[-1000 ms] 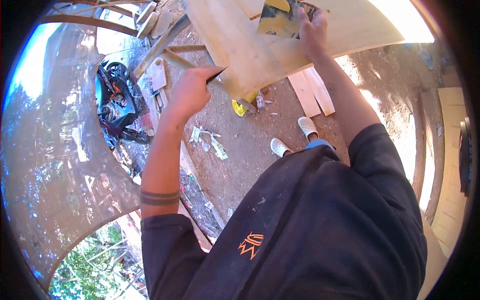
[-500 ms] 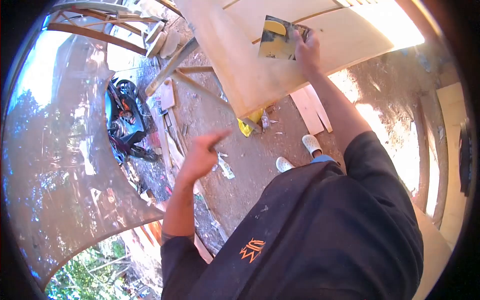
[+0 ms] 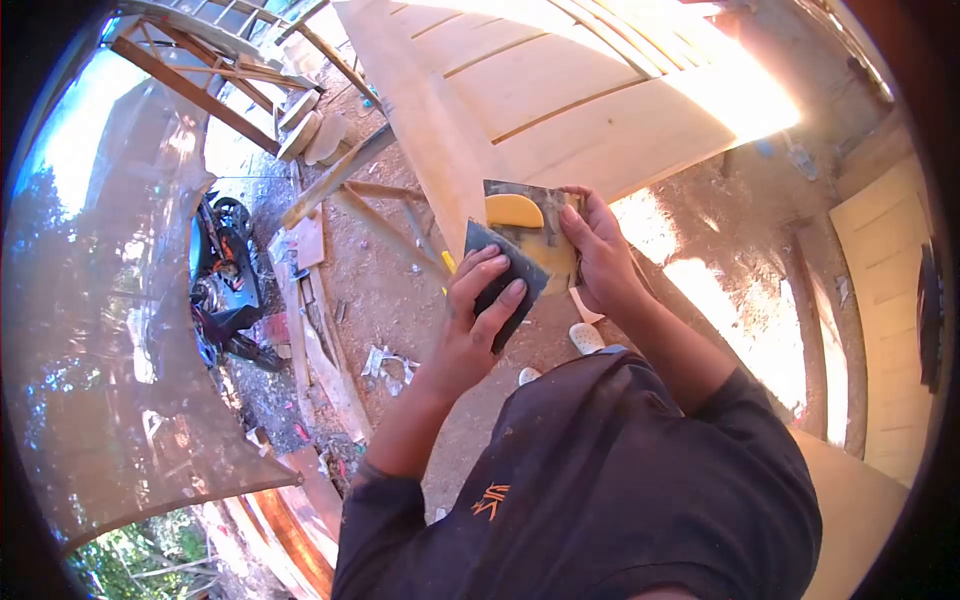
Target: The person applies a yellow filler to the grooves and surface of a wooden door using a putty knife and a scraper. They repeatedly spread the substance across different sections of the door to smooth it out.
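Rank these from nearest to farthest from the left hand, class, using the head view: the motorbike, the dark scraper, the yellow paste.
1. Dark scraper: in the left hand itself.
2. Yellow paste: just beyond the scraper, on the board in the right hand.
3. Motorbike: well off to the left, on the ground.

smooth matt wood panel (image 3: 570, 100), glossy yellow putty (image 3: 515, 210)

The dark scraper (image 3: 516, 290) hides the thumb of the left hand (image 3: 470, 335); the putty-smeared plate (image 3: 548, 243) partly hides the fingers of the right hand (image 3: 605, 262). At 12 o'clock, the picture's edge cuts off the panelled door (image 3: 560, 90).
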Action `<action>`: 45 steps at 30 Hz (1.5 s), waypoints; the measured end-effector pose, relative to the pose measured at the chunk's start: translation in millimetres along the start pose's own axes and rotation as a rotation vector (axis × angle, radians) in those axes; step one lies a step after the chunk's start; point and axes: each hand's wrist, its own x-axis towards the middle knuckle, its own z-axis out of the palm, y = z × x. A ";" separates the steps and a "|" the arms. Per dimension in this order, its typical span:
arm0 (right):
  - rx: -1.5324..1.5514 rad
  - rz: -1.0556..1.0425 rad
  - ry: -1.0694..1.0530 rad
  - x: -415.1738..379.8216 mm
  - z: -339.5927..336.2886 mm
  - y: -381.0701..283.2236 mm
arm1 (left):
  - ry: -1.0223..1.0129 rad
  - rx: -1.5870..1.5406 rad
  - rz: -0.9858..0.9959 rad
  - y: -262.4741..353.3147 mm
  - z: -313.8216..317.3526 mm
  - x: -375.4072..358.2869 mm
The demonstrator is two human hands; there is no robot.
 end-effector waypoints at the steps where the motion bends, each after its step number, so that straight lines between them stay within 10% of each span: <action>1: -0.068 -0.034 0.005 -6.0 1.5 -4.0 | -0.006 0.006 0.022 -8.8 4.6 -12.0; 12: -0.500 -0.180 0.091 -48.2 -17.1 -3.8 | -0.428 0.087 -0.300 -11.9 -67.4 18.3; 21: -0.624 -0.157 0.032 -66.4 8.0 -20.3 | -0.825 0.276 0.149 22.5 -70.5 92.0; 27: -0.698 -0.129 0.072 -62.8 -9.5 -18.1 | -0.997 0.212 -0.061 18.6 -48.2 102.2; 39: -0.790 -0.240 0.166 -8.6 -77.5 -46.6 | -1.135 -0.084 -0.398 0.5 21.2 129.6; 45: -0.787 -0.145 0.163 27.6 -115.5 -65.6 | -0.553 -0.470 -0.741 -60.6 -9.7 134.8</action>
